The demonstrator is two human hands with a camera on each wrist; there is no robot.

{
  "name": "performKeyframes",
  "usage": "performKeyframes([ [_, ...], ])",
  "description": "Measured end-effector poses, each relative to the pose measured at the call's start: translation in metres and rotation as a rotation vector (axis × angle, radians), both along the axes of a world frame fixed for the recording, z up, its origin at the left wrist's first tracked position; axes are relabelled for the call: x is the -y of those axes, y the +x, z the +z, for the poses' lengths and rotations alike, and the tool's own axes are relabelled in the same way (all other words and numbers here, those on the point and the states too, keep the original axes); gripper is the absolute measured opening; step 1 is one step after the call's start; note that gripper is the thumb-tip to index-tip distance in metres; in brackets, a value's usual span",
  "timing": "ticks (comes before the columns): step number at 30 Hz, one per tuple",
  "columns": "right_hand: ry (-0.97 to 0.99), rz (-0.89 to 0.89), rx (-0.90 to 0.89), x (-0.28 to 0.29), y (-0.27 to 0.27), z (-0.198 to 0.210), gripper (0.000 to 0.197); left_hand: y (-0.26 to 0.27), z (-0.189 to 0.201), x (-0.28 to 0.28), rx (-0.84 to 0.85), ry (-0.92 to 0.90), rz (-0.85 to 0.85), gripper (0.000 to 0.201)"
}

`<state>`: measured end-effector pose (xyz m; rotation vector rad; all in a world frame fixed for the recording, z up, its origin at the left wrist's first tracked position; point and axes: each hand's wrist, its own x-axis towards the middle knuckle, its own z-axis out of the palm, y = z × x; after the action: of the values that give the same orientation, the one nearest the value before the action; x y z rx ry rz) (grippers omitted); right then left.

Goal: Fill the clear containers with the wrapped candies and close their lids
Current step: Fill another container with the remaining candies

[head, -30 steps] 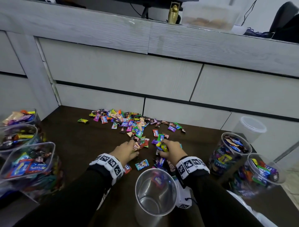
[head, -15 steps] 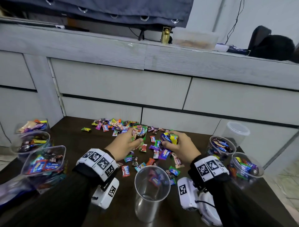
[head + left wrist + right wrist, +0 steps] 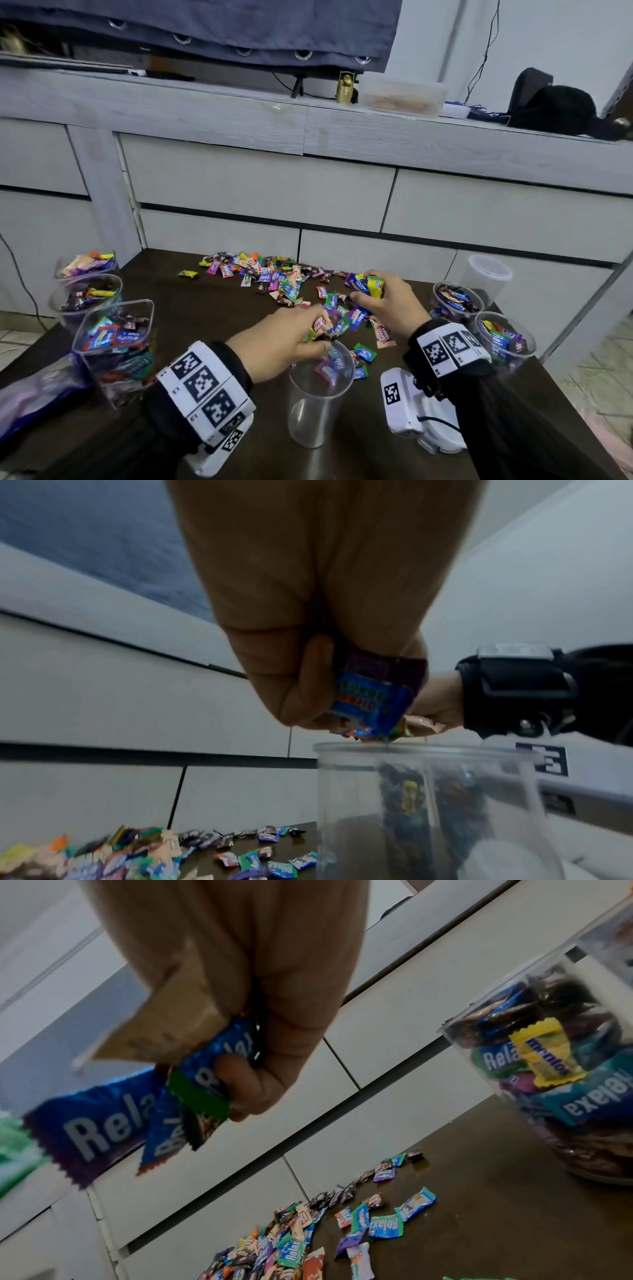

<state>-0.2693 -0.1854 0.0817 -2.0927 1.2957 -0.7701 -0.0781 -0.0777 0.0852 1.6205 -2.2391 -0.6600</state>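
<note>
An empty clear cylinder container [image 3: 317, 407] stands at the table's near middle, also close up in the left wrist view [image 3: 428, 804]. My left hand [image 3: 294, 337] hovers over its rim, gripping a bunch of wrapped candies [image 3: 373, 696]. My right hand [image 3: 387, 301] is lifted above the table, gripping another handful of candies [image 3: 192, 1085], blue, yellow and green. A loose pile of wrapped candies [image 3: 274, 274] spreads across the far middle of the dark table [image 3: 212, 315].
Filled clear containers stand at the left [image 3: 116, 342] and at the right [image 3: 455, 305], [image 3: 503, 339]. A lidded empty container [image 3: 486, 277] is at the far right. A grey drawer cabinet [image 3: 308, 192] backs the table. A plastic bag [image 3: 37, 394] lies near left.
Both hands have lifted off the pile with candies. The left hand has come back toward me over the empty container's rim; the right hand has risen slightly.
</note>
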Motion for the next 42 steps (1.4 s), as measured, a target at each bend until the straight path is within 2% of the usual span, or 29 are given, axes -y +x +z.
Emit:
performKeyframes([
  [3,0.012,-0.034,-0.048,0.001,-0.002,-0.003,0.041,-0.004,-0.001,-0.001,0.215,0.047,-0.040,0.037],
  [6,0.004,-0.045,-0.081,0.001,-0.002,-0.005,0.051,-0.011,0.001,0.000,0.383,0.037,-0.082,0.045],
  [11,0.027,-0.028,-0.067,-0.001,-0.001,-0.005,0.047,-0.031,0.008,0.005,0.633,0.074,-0.147,0.051],
  [13,0.028,-0.016,-0.047,-0.002,0.000,-0.004,0.045,-0.039,0.008,0.006,0.740,0.087,-0.160,0.047],
  [15,0.031,-0.009,-0.039,-0.003,0.000,-0.004,0.045,-0.045,0.005,0.008,0.810,0.094,-0.149,0.043],
  [19,0.038,0.005,-0.049,-0.003,0.001,-0.004,0.046,-0.049,0.003,0.010,0.835,0.060,-0.125,0.038],
  [21,0.043,0.014,-0.037,-0.004,0.001,-0.003,0.043,-0.049,0.004,0.010,0.812,0.047,-0.121,0.041],
  [25,0.020,0.047,0.019,-0.005,-0.001,0.000,0.022,-0.041,0.000,0.010,0.686,-0.011,-0.111,0.050],
  [27,0.003,0.050,0.035,-0.006,-0.002,0.001,0.017,-0.034,-0.004,0.009,0.539,-0.054,-0.101,0.049],
  [29,-0.013,0.053,0.051,-0.006,-0.003,0.004,0.015,-0.026,-0.008,0.007,0.318,-0.026,-0.074,0.047],
  [32,-0.033,0.063,0.063,-0.005,-0.003,0.007,0.014,-0.017,-0.016,0.001,0.056,-0.015,-0.050,0.036],
  [38,-0.043,0.064,0.064,-0.005,-0.002,0.009,0.013,-0.009,-0.030,-0.012,-0.089,-0.131,-0.113,0.030],
  [40,-0.039,0.067,0.057,-0.006,0.000,0.008,0.012,-0.006,-0.037,-0.017,-0.180,-0.247,-0.075,0.036],
  [42,-0.026,0.072,0.064,-0.008,0.002,0.005,0.011,-0.003,-0.047,-0.021,-0.259,-0.340,-0.015,0.051],
])
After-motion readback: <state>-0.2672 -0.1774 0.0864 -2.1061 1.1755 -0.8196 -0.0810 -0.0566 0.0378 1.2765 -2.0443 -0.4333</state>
